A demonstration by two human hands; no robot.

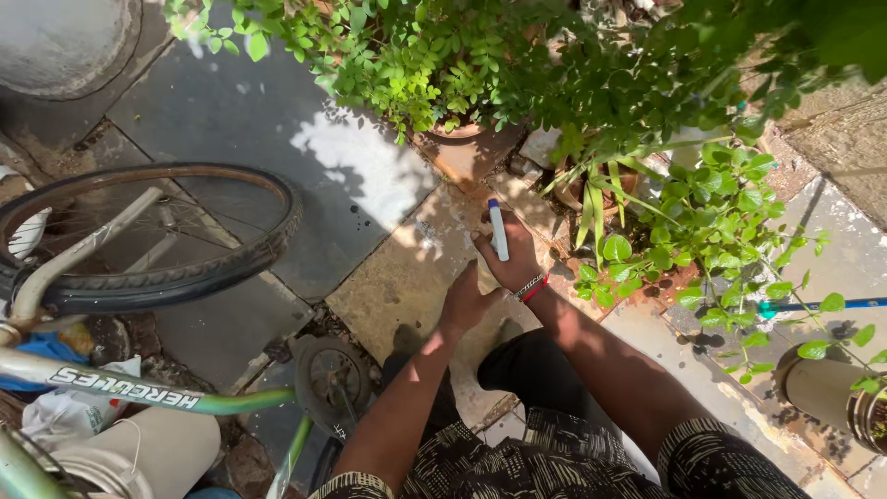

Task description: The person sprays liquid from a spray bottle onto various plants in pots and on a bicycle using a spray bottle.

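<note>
My right hand (511, 261) grips a slim white tube-shaped thing with a blue tip (497, 227), holding it upright, tip pointing away from me. A red and white band circles that wrist. My left hand (465, 300) rests against the right hand's lower edge with its fingers curled; whether it grips anything is hidden. Both hands hover over a pale stone paving slab (407, 277), just left of leafy potted plants (684, 222).
A bicycle's front wheel (157, 236) and green frame (139, 393) stand at the left. Terracotta pots (457, 129) with dense green foliage line the top and right. A pale cylindrical pot (822, 388) sits at the right edge. A white bag (74, 416) lies under the bicycle.
</note>
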